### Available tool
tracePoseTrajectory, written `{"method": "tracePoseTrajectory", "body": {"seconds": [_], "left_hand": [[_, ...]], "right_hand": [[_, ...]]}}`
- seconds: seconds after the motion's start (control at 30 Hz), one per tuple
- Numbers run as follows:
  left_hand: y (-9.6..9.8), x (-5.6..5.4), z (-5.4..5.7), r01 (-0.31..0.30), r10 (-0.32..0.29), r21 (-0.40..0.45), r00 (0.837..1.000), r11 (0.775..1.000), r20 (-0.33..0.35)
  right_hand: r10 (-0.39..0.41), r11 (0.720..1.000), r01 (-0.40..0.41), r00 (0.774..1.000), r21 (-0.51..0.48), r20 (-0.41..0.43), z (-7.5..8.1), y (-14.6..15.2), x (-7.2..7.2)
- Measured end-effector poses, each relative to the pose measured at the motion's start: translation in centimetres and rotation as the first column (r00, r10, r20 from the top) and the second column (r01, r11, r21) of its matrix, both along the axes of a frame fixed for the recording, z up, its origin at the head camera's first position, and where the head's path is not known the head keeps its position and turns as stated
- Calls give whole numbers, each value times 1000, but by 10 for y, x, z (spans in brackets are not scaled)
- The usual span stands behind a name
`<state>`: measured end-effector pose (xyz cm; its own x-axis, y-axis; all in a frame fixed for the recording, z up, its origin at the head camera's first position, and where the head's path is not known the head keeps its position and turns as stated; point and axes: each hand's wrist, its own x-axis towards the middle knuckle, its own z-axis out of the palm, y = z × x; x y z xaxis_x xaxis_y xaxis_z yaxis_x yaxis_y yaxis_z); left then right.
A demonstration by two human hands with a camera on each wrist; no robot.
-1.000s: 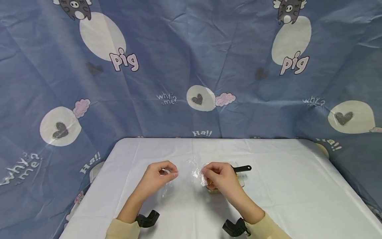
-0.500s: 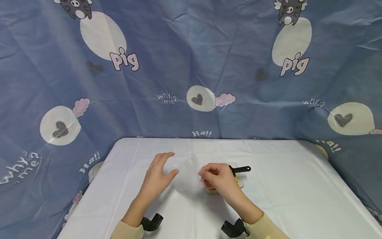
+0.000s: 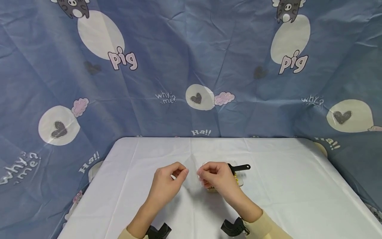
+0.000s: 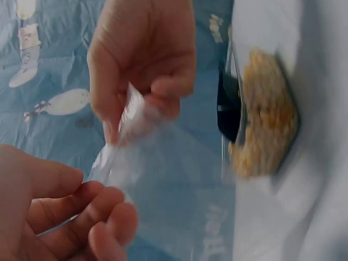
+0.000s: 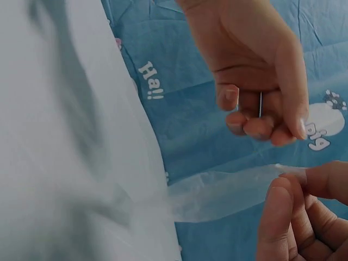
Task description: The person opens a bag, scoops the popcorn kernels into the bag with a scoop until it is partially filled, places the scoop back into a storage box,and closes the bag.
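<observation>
A thin clear plastic film (image 5: 217, 196) hangs from my right hand (image 3: 219, 177); whether it is a bag or a glove cannot be told. Thumb and fingertips of that hand pinch its edge, seen close up in the left wrist view. My left hand (image 3: 170, 182) is just left of the film with its fingers loosely bent and the thumb near the index fingertip. In the right wrist view a small gap separates the left fingertips from the film. Partly behind my right hand stands a clear food box (image 4: 266, 114) filled with yellowish, grainy food.
A black utensil handle (image 3: 243, 167) sticks out of the box to the right. White cloth (image 3: 286, 196) covers the table, and a blue printed curtain (image 3: 167, 73) hangs behind it. Each wrist carries a black camera mount (image 3: 234, 227).
My left hand first spreads its thumb and fingers apart, then brings them together and moves right, closer to the film. My right hand stays nearly in place, still pinching the film.
</observation>
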<state>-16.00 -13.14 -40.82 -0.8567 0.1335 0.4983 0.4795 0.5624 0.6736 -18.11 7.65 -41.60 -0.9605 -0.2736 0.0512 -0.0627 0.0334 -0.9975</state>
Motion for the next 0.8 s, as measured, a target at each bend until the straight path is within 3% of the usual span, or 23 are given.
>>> {"method": "tracePoseTrajectory", "body": {"seconds": [0.2,0.43,0.57,0.8], "left_hand": [[8,2,0,58,-80,108,975,992,206],[9,2,-2,78,-153,203,911,976,384],[9,0,-3,91,-196,258,887,962,418],[10,2,-1,84,-199,271,881,959,429]], "right_hand": [[50,999,-49,998,18,-24,-3,-2,1],[94,995,-92,994,34,-50,-5,-4,2],[115,993,-113,992,36,-55,-5,-5,3],[145,989,-144,988,23,-47,-5,-5,4]]}}
